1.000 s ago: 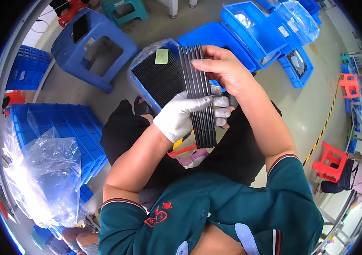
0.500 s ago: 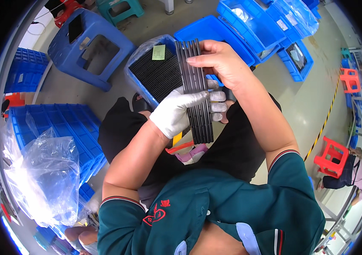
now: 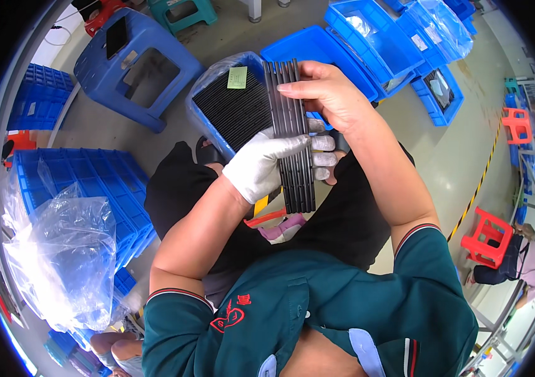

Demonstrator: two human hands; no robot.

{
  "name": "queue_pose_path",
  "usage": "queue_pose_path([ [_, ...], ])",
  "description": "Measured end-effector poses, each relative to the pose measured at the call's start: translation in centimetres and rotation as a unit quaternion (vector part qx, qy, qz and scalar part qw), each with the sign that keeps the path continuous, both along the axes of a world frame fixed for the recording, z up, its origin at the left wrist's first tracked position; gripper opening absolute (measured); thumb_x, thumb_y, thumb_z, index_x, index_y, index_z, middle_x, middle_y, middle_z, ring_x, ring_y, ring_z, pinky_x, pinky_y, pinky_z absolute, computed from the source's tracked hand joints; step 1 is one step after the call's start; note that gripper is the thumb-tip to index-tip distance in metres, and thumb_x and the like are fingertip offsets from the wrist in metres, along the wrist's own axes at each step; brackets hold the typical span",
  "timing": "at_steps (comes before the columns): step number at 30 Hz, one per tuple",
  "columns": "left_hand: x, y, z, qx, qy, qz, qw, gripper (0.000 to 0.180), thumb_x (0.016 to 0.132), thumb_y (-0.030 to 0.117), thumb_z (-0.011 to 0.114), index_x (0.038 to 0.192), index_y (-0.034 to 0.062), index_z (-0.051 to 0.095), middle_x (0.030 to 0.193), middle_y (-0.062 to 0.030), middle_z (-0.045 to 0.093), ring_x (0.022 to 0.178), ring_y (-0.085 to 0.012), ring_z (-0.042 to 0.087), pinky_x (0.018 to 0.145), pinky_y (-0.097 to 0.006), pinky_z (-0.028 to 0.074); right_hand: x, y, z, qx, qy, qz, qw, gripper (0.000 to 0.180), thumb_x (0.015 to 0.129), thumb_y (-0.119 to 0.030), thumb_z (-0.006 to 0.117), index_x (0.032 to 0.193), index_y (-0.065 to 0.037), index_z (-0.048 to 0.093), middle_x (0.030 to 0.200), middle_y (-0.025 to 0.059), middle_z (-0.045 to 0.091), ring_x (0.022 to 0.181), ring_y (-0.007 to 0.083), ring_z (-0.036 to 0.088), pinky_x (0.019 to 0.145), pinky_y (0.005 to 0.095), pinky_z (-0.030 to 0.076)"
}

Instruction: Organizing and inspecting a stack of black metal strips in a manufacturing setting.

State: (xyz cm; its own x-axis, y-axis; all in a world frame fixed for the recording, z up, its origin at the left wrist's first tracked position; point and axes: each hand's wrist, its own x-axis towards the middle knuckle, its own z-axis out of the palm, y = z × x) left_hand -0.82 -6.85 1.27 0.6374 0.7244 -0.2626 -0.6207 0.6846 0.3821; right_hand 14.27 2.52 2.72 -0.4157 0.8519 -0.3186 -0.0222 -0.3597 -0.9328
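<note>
Both hands grip black strips [image 3: 292, 135] — over blue bin [image 3: 214, 85]

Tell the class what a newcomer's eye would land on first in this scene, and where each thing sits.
At the centre, a white-gloved left hand and a bare right hand grip a fanned bundle of long, thin black strips. Just behind it, a blue plastic bin lined with clear film is packed with more black strips. At lower left, a crumpled clear plastic bag lies over stacked blue crates.

Blue bins [image 3: 368, 38] on concrete floor [image 3: 443, 169]
</note>
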Motion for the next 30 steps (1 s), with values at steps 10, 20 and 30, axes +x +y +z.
queue_pose_path([
  [10,-0.05,-0.12,0.13,0.009,-0.016,-0.014,1.0,0.049,0.089,0.015,0.065,0.133,0.0011,0.049,0.113,-0.014,0.063,0.101,-0.0303,0.064,0.089,-0.044,0.052,-0.24,0.11,0.04,-0.007,0.012,0.003,1.0,0.027,0.077,-0.009,0.078,0.101,-0.002,0.066,0.088,0.0062,0.07,0.077,0.0157,0.069,0.072,0.0286,0.054],
  [20,0.3,-0.13,0.36,0.011,-0.015,-0.026,1.0,0.046,0.089,0.015,0.065,0.131,0.002,0.05,0.111,-0.0118,0.062,0.099,-0.0284,0.063,0.087,-0.043,0.052,0.02,-0.03,0.09,-0.01,0.031,0.007,0.999,0.031,0.077,-0.01,0.079,0.102,-0.001,0.064,0.087,0.008,0.07,0.078,0.0167,0.07,0.071,0.0287,0.055],
  [30,-0.13,0.25,-0.38,-0.009,-0.026,0.005,1.0,0.039,0.091,0.013,0.063,0.126,0.0014,0.052,0.111,-0.0121,0.06,0.102,-0.0291,0.061,0.091,-0.045,0.051,0.7,0.32,0.66,0.009,0.026,0.004,1.0,0.031,0.082,-0.019,0.076,0.106,-0.004,0.066,0.095,0.003,0.068,0.09,0.0129,0.064,0.079,0.0281,0.052],
])
